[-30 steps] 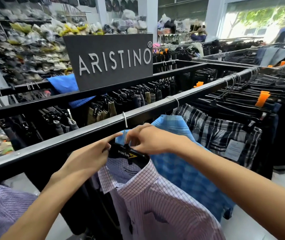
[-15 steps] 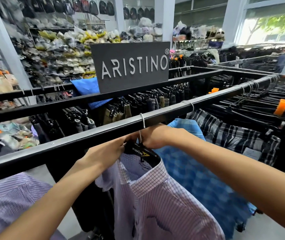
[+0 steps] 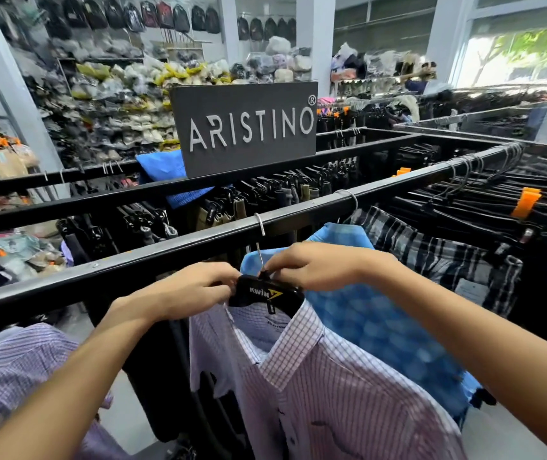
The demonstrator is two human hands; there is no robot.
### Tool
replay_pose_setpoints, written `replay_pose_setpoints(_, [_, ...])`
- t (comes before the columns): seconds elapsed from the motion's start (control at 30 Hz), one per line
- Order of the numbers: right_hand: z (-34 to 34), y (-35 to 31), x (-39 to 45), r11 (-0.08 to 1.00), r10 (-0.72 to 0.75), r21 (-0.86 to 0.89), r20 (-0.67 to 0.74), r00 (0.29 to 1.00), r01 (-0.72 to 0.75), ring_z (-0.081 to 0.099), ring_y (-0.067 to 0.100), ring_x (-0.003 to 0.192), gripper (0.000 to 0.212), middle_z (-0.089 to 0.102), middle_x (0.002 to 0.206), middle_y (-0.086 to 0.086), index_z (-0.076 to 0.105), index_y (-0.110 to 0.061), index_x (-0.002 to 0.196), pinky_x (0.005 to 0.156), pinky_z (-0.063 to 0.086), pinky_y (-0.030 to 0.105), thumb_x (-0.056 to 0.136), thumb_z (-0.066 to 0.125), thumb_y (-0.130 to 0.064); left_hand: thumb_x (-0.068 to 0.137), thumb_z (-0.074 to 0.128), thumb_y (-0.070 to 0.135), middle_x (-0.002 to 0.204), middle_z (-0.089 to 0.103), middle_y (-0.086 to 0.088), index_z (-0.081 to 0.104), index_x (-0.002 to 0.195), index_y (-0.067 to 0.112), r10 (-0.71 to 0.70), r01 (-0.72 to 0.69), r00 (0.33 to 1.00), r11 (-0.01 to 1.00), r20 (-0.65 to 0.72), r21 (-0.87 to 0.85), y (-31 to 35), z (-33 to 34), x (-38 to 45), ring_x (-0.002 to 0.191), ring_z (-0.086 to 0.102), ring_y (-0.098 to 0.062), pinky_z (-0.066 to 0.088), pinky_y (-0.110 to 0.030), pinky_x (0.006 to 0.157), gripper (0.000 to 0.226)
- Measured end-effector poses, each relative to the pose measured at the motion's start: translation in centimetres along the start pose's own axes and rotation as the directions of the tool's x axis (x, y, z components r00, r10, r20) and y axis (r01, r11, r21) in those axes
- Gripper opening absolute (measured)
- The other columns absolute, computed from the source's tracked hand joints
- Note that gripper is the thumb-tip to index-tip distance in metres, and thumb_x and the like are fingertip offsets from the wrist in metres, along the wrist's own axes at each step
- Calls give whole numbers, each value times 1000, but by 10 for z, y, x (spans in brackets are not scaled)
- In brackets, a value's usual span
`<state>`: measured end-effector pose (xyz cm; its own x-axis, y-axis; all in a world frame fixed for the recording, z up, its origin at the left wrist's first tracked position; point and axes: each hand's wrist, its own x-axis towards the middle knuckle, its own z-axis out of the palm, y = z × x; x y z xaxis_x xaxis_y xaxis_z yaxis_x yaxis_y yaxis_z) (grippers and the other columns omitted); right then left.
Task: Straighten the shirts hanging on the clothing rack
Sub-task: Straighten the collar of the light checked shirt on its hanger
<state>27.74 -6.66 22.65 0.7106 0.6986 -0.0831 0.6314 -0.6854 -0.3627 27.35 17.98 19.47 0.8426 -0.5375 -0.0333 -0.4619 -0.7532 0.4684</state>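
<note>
Both hands have closed on the black "Kwin" hanger [image 3: 267, 293]: left hand [image 3: 179, 290] grips at 9 o'clock, right hand [image 3: 312, 267] pinches its neck; checked shirt [image 3: 332, 393] hangs below the "ARISTINO" sign [image 3: 245, 127].

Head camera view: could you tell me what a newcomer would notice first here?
Probably the dark ARISTINO sign standing on the rack behind. Below it, the left hand and right hand grip a black hanger carrying a checked shirt on the near rail.
</note>
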Motion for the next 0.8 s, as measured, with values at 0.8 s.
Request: replay_pose_setpoints(0.8, [33,17,-26,950,98,310,-196,976,-33,52,7,63,20,60,67,-5,66,-26,78,64,42,30,94,66,-39,105,47,33,97,67,5,63,95,25,-534,537,781,839,-324,-89,-33,51,-67,98,61,-19,46,-36,91,20])
